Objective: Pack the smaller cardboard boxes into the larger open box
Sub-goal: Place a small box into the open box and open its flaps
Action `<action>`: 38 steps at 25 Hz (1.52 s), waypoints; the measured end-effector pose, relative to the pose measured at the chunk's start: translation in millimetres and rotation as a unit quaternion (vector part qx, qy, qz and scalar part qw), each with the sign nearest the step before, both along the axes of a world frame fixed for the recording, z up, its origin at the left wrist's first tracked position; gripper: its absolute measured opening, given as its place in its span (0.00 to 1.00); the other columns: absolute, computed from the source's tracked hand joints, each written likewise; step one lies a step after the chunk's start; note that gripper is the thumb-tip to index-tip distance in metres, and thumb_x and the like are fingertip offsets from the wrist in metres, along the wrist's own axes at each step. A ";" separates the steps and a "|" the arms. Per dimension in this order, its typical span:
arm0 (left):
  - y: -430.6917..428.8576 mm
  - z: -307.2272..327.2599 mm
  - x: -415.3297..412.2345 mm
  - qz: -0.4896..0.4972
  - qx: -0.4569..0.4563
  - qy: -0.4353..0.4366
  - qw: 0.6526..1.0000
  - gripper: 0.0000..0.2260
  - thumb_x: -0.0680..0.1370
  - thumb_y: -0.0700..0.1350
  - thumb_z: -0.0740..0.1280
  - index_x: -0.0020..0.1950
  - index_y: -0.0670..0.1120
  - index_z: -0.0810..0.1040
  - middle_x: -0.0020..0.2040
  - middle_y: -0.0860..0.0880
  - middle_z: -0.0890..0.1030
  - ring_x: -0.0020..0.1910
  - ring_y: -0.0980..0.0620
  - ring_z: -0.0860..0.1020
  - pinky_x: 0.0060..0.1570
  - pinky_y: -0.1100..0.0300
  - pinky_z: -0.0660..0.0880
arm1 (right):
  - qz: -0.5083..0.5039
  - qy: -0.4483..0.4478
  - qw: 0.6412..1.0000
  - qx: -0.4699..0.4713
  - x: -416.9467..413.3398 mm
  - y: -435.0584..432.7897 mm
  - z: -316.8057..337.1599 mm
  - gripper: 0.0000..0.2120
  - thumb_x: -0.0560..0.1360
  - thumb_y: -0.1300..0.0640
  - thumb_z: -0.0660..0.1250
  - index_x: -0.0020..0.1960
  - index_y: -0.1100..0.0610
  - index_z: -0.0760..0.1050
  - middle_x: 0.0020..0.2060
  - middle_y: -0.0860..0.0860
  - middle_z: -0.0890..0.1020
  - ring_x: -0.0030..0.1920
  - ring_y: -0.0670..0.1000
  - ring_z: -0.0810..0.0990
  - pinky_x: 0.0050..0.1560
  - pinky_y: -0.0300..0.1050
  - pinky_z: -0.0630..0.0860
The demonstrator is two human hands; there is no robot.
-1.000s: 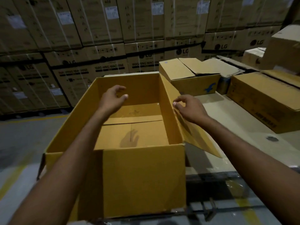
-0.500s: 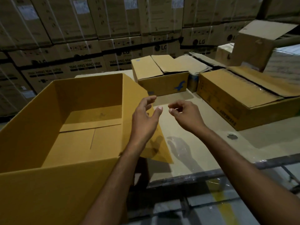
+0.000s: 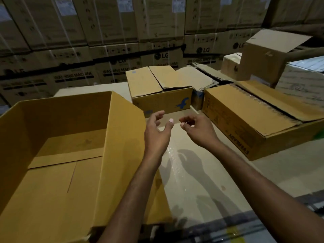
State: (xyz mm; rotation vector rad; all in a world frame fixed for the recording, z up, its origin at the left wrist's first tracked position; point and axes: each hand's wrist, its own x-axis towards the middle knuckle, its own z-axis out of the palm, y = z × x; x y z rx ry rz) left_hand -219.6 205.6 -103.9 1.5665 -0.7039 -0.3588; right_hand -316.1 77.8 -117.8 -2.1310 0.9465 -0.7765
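The larger open box (image 3: 121, 155) stands at the left with nothing inside; its right flap hangs down outward. A smaller box with a blue logo (image 3: 161, 88) sits behind, flaps loosely closed. To the right lies a long flat taped box (image 3: 245, 113). My left hand (image 3: 157, 132) and my right hand (image 3: 198, 128) hover side by side over the table, a short way in front of the logo box. Both have loosely curled fingers and hold nothing.
The beige work surface (image 3: 201, 181) carries more cartons at the back right, including a tall box with a raised flap (image 3: 264, 58). A wall of stacked LG washing machine cartons (image 3: 105, 41) fills the background. The table's front edge runs along the bottom right.
My left hand left the inside of the large box and my right hand let go of its flap. Both moved right and forward toward the logo box as the view swung right.
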 end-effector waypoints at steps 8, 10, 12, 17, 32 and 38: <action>-101.0 -20.1 29.7 0.096 0.001 0.007 0.995 0.16 0.79 0.53 0.72 0.66 0.56 0.75 0.64 0.56 0.77 0.66 0.53 0.74 0.60 0.55 0.74 | 0.066 0.000 0.998 -0.011 42.4 -115.4 -11.7 0.08 0.81 0.51 0.69 0.59 0.48 0.83 0.49 0.39 0.82 0.51 0.38 0.79 0.48 0.34 0.74; -124.0 -26.0 32.2 0.113 0.018 0.005 0.993 0.16 0.79 0.56 0.71 0.65 0.59 0.75 0.65 0.57 0.76 0.66 0.55 0.74 0.60 0.55 0.74 | 0.090 0.008 0.996 -0.006 48.5 -143.5 -12.5 0.08 0.81 0.51 0.69 0.59 0.48 0.82 0.49 0.38 0.81 0.52 0.38 0.79 0.50 0.37 0.75; -142.6 -28.6 33.0 0.118 0.035 -0.002 0.992 0.17 0.79 0.56 0.71 0.66 0.61 0.74 0.66 0.58 0.75 0.65 0.56 0.73 0.59 0.55 0.73 | 0.102 0.007 0.995 -0.001 53.7 -164.2 -12.0 0.08 0.81 0.51 0.69 0.59 0.48 0.82 0.49 0.39 0.81 0.53 0.39 0.79 0.53 0.39 0.76; -183.4 -22.4 46.7 0.124 0.042 -0.030 0.991 0.17 0.80 0.50 0.71 0.68 0.55 0.74 0.68 0.55 0.75 0.65 0.55 0.72 0.59 0.56 0.72 | 0.125 0.014 0.992 0.011 68.5 -205.9 -17.1 0.10 0.81 0.52 0.69 0.62 0.49 0.81 0.53 0.42 0.83 0.54 0.41 0.79 0.49 0.34 0.72; -277.7 -49.4 276.0 0.175 0.236 -0.170 0.941 0.27 0.78 0.61 0.69 0.74 0.51 0.72 0.76 0.46 0.69 0.73 0.43 0.68 0.69 0.40 0.69 | 0.042 0.166 0.981 -0.091 215.2 -353.1 -22.1 0.25 0.84 0.38 0.56 0.75 0.48 0.73 0.81 0.58 0.59 0.80 0.61 0.56 0.76 0.62 0.60; -295.4 -79.0 339.7 0.171 0.359 -0.213 0.892 0.32 0.76 0.65 0.69 0.76 0.52 0.70 0.78 0.46 0.66 0.76 0.41 0.63 0.69 0.42 0.64 | 0.046 0.251 0.964 -0.078 245.1 -393.0 -45.7 0.32 0.78 0.32 0.63 0.78 0.44 0.68 0.81 0.59 0.61 0.79 0.63 0.57 0.76 0.60 0.56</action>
